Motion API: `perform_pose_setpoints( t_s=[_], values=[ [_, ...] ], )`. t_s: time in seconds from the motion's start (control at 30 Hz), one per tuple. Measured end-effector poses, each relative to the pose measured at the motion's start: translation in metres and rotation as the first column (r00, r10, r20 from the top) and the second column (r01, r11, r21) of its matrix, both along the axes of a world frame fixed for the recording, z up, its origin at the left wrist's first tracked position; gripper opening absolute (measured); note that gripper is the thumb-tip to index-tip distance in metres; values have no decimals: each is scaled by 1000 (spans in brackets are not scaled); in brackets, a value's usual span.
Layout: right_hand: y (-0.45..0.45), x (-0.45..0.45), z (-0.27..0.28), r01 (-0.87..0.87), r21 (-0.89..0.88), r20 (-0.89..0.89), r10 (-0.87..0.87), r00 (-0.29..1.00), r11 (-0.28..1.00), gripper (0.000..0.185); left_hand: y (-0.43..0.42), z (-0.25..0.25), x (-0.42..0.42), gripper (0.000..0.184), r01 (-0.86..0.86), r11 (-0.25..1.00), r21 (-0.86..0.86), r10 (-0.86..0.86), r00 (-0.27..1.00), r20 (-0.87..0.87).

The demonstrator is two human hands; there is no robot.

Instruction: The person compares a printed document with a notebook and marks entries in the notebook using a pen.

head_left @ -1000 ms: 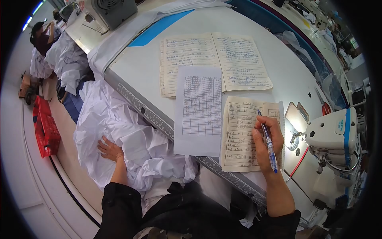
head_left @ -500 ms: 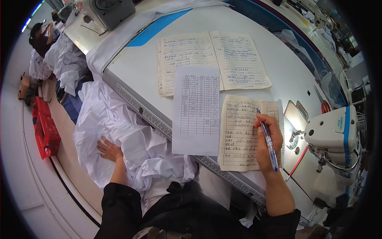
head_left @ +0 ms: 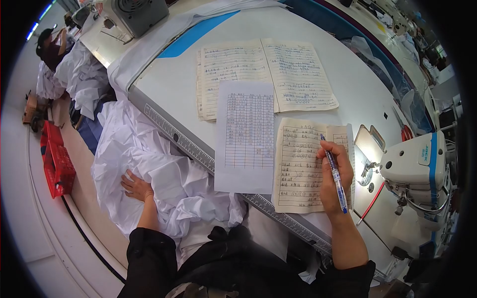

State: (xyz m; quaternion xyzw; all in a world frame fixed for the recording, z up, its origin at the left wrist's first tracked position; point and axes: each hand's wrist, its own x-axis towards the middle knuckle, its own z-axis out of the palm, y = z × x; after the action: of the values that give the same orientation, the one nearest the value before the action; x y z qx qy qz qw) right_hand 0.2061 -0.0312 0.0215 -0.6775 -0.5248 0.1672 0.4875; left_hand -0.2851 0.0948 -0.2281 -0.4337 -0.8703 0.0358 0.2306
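My right hand [head_left: 336, 171] grips a blue pen [head_left: 338, 181] above a small notebook [head_left: 299, 169] with handwritten lines and a ruled frame. The pen's tip is near the notebook's upper right part; I cannot tell whether it touches the paper. My left hand [head_left: 136, 187] lies flat, fingers spread, on a heap of white fabric [head_left: 169, 186] at the table's left side. Left of the small notebook lies a printed table sheet [head_left: 244, 179], partly over a larger open notebook [head_left: 303, 74] full of handwriting.
A sewing machine [head_left: 412, 164] with its lamp lit stands at the right, beside red-handled scissors [head_left: 406, 132]. A ruler strip [head_left: 198, 161] runs along the table edge. A red basket [head_left: 58, 161] is on the floor at left. Another person [head_left: 51, 49] is at the far left.
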Motion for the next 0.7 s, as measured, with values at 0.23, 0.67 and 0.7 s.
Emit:
perform_pose_setpoints(
  t_s=[0.23,0.67,0.7],
  values=[
    [0,-1,1,7,-6,3,-7,1000,1000,33,0,-1,-1,60,-5,1000,-13,5,1000,5],
    [0,-1,1,10,-5,-1,-10,1000,1000,29,0,0,0,56,-9,1000,-10,9,1000,-1],
    [0,-2,1,10,-3,-7,-10,1000,1000,29,0,0,0,56,-9,1000,-10,9,1000,-1]
  ],
)
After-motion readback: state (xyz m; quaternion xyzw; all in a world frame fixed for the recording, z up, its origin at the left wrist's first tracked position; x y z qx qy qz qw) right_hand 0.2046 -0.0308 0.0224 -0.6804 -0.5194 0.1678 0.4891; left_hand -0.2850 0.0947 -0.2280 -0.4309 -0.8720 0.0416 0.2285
